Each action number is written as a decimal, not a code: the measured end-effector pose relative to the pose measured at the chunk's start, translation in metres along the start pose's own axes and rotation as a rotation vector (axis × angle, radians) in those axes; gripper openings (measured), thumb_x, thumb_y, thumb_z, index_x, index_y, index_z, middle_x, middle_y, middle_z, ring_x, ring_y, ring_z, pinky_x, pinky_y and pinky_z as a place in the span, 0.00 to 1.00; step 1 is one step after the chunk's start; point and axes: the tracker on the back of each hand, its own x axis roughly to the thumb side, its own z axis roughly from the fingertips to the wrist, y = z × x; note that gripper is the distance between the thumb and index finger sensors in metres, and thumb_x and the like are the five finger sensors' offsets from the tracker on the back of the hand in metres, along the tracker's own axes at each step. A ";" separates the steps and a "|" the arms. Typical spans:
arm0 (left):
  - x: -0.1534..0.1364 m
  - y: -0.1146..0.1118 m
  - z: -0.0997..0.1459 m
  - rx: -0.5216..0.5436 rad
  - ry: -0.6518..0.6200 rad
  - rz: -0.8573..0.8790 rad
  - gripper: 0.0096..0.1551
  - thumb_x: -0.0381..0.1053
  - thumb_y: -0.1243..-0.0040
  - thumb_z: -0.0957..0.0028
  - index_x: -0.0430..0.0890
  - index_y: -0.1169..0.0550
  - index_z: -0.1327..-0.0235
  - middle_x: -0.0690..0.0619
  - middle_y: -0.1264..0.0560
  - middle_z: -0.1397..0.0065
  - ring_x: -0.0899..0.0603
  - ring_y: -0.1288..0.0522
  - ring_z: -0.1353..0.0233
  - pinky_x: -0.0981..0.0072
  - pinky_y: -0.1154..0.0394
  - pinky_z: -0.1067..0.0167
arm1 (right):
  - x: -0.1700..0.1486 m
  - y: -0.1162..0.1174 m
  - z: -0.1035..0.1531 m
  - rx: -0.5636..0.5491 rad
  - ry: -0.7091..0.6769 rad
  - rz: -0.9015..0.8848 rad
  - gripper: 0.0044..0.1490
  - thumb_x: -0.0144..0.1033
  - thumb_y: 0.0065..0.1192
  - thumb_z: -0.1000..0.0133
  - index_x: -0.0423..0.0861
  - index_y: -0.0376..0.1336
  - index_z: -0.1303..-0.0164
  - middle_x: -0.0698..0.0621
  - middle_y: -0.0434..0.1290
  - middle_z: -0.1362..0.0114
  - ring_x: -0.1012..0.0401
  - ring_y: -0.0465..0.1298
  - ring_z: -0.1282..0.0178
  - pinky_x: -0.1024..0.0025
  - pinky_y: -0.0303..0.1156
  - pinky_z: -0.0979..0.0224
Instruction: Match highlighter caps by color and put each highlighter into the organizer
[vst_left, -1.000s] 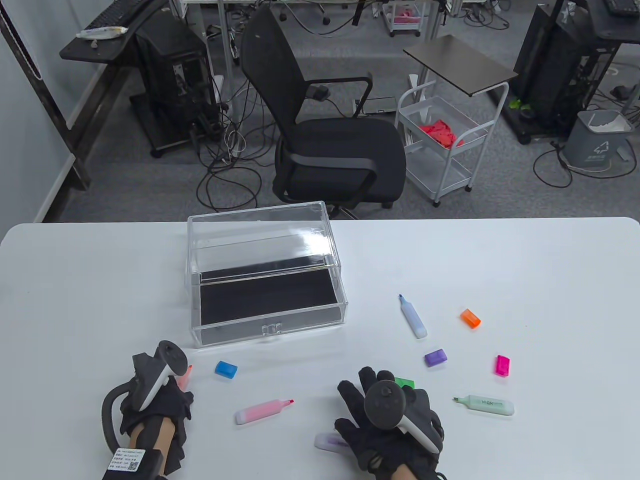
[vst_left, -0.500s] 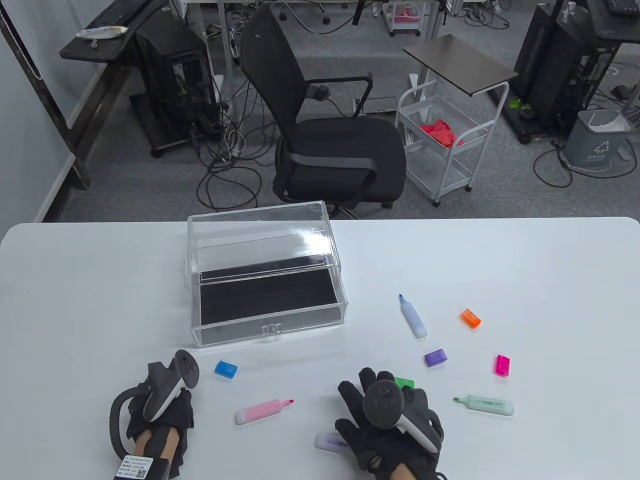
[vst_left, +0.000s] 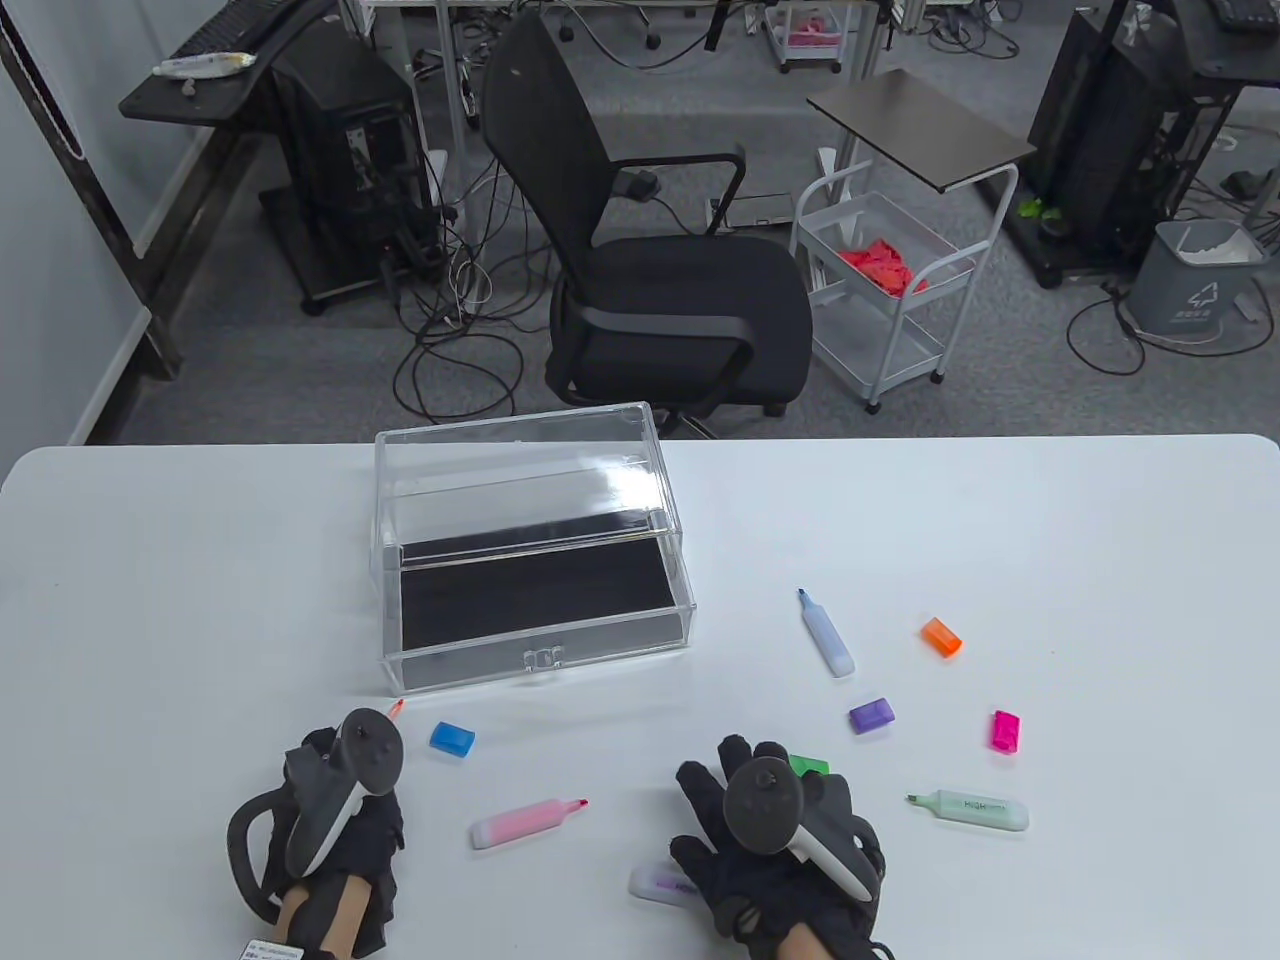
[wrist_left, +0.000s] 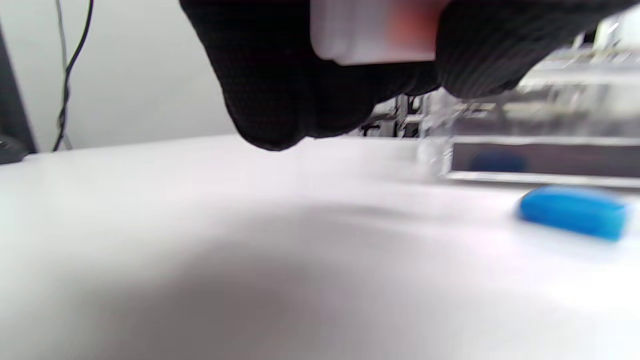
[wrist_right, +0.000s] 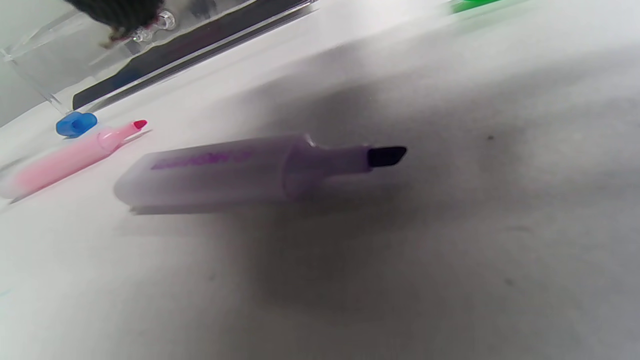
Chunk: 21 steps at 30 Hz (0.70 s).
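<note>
My left hand (vst_left: 335, 800) grips an uncapped orange highlighter (wrist_left: 375, 35); its orange tip (vst_left: 396, 707) pokes out toward the clear organizer (vst_left: 530, 545), whose drawer stands pulled out. A blue cap (vst_left: 452, 738) lies just right of that hand. My right hand (vst_left: 730, 770) hovers with spread fingers over an uncapped purple highlighter (wrist_right: 250, 167), which lies loose on the table. A pink highlighter (vst_left: 525, 822) lies between the hands. To the right are a blue highlighter (vst_left: 827, 633), a green highlighter (vst_left: 970, 809), and orange (vst_left: 941, 637), purple (vst_left: 871, 714), pink (vst_left: 1005, 731) and green (vst_left: 808, 766) caps.
The white table (vst_left: 1100, 540) ends at its far edge behind the organizer. Beyond it stand a black office chair (vst_left: 660, 290) and a white cart (vst_left: 885, 290).
My left hand has moved right and a little toward the organizer with the orange highlighter, so its tip now shows past the tracker. The right hand has barely moved.
</note>
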 end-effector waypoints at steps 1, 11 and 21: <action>0.005 0.003 0.004 0.008 -0.018 0.000 0.33 0.60 0.45 0.49 0.53 0.35 0.30 0.56 0.31 0.33 0.48 0.21 0.37 0.60 0.17 0.41 | 0.000 0.000 0.000 0.001 -0.001 0.002 0.45 0.58 0.58 0.50 0.67 0.45 0.23 0.58 0.31 0.15 0.53 0.26 0.17 0.38 0.22 0.26; 0.067 0.014 0.042 0.033 -0.158 0.110 0.32 0.60 0.42 0.48 0.57 0.33 0.30 0.59 0.23 0.36 0.47 0.13 0.42 0.60 0.13 0.46 | -0.001 0.003 -0.001 0.009 0.016 0.005 0.45 0.58 0.58 0.50 0.67 0.45 0.23 0.57 0.31 0.15 0.53 0.27 0.17 0.38 0.22 0.26; 0.080 -0.009 0.052 0.081 -0.252 0.100 0.33 0.60 0.48 0.47 0.60 0.39 0.28 0.62 0.28 0.34 0.49 0.20 0.40 0.64 0.18 0.43 | 0.000 0.011 -0.004 0.040 0.009 0.020 0.45 0.58 0.58 0.50 0.67 0.45 0.23 0.57 0.31 0.15 0.53 0.27 0.17 0.38 0.22 0.26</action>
